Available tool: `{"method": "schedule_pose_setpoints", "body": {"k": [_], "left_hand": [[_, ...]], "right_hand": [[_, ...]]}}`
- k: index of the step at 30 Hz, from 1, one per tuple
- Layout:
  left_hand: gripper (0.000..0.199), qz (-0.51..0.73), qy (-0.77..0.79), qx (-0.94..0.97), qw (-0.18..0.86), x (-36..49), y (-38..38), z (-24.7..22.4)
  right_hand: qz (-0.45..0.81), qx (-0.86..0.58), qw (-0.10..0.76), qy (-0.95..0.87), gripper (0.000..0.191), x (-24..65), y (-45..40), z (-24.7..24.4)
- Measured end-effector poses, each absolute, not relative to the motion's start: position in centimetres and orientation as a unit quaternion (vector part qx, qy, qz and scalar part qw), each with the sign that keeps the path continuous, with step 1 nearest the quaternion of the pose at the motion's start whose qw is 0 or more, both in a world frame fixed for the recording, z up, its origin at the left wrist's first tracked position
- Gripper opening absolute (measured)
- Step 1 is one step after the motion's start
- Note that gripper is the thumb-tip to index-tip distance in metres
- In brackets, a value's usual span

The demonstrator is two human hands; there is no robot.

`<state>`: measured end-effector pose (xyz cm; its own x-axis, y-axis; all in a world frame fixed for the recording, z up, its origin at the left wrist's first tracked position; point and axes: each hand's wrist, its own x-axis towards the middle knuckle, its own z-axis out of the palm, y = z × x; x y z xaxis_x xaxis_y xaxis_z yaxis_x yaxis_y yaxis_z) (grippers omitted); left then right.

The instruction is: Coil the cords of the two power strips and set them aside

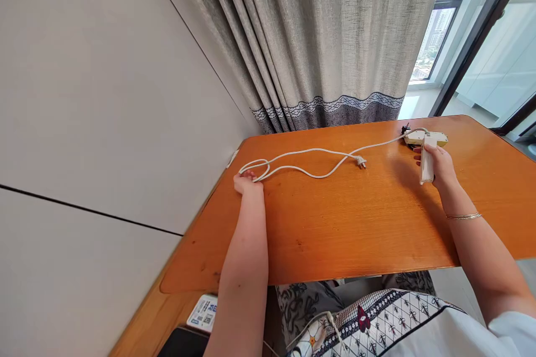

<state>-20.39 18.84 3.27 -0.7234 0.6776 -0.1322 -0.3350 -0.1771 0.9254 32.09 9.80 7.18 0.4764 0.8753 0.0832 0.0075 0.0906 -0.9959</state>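
Note:
A white power cord [316,150] runs in loose loops across the orange-brown wooden table [335,228]. My left hand [247,181] is closed around the looped cord at the table's left side. The cord's white plug [360,162] lies on the wood near the middle. On the right, my right hand [439,164] grips a white power strip [426,164], held above the table with the cord leaving its far end. Just behind it lies a second, cream-coloured power strip [438,138], partly hidden, with a black plug [406,129] beside it.
Grey curtains [335,39] hang behind the table's far edge. A pale wall panel [104,95] borders the left side. Below the near left corner are a white box with printing [203,312] and a dark object [184,343]. A window [439,28] is at far right.

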Motion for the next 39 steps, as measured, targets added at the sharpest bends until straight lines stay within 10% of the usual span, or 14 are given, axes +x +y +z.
{"method": "schedule_pose_setpoints", "body": {"k": [8, 11, 17, 28, 39], "left_hand": [[0.052, 0.616, 0.753, 0.229, -0.01, -17.4, 17.3, 3.2], [0.038, 0.528, 0.726, 0.429, -0.095, -15.8, 16.8, 3.4], [0.027, 0.348, 0.657, 0.668, 0.033, -13.9, 17.1, 3.5], [0.033, 0.139, 0.827, 0.534, 0.103, -16.1, 17.0, 5.8], [0.051, 0.162, 0.713, 0.667, 0.145, -17.4, 17.3, 4.0]], "right_hand": [[0.34, -0.621, 0.5, -0.499, 0.05, 31.1, 9.0, 7.7], [0.306, -0.635, 0.466, -0.536, 0.052, 31.5, 9.0, 7.5], [0.273, -0.662, 0.413, -0.563, 0.05, 32.0, 8.9, 7.6], [0.198, -0.703, 0.289, -0.618, 0.041, 33.5, 8.5, 8.3], [0.187, -0.724, 0.197, -0.634, 0.045, 34.5, 8.0, 8.1]]}}
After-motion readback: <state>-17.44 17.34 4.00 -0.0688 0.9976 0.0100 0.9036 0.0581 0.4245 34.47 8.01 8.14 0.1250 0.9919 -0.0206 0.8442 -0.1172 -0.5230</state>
